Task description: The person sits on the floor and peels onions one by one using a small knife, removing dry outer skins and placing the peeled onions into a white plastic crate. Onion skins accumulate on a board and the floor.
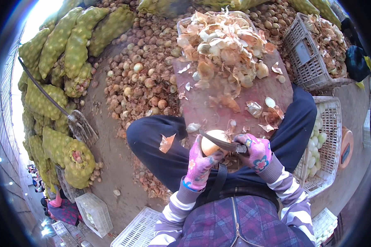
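In a pink flowered glove, my left hand [201,166] grips a yellow onion [215,142] from its left and lower side. My right hand [256,152], gloved alike, is closed around the handle of a dark curved knife [219,142]; its blade lies across the onion's upper face. Both hands are above my lap, at the near edge of a reddish board [201,108]. Onion skins [222,46] are heaped at the board's far end. A cut onion piece [270,102] and loose skins rest on its right part.
Unpeeled onions [136,77] cover the floor left of the board. Filled yellow-green net sacks [54,52] and a shovel [82,126] lie farther left. At my right stand a crate of peeled onions [327,182] and a crate of skins [306,52]. Another person [61,207] sits far left.
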`<action>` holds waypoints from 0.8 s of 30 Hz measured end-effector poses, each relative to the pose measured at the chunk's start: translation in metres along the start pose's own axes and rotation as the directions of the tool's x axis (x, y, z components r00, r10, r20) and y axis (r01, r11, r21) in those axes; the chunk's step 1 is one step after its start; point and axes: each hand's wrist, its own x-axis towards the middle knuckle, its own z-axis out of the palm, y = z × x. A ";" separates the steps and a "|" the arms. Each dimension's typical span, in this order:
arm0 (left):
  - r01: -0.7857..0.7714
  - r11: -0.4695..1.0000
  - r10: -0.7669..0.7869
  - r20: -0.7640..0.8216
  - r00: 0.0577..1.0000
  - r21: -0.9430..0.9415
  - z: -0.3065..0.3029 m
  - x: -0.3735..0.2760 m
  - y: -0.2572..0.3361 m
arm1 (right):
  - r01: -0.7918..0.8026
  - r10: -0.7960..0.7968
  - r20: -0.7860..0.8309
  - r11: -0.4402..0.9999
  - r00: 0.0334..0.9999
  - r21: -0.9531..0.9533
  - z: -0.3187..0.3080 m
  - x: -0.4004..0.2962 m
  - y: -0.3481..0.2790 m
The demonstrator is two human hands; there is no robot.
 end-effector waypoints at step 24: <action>-0.040 0.998 0.047 0.178 0.983 -0.042 -0.019 -0.005 0.020 | -0.588 0.505 0.359 0.427 0.785 0.687 0.007 0.020 0.006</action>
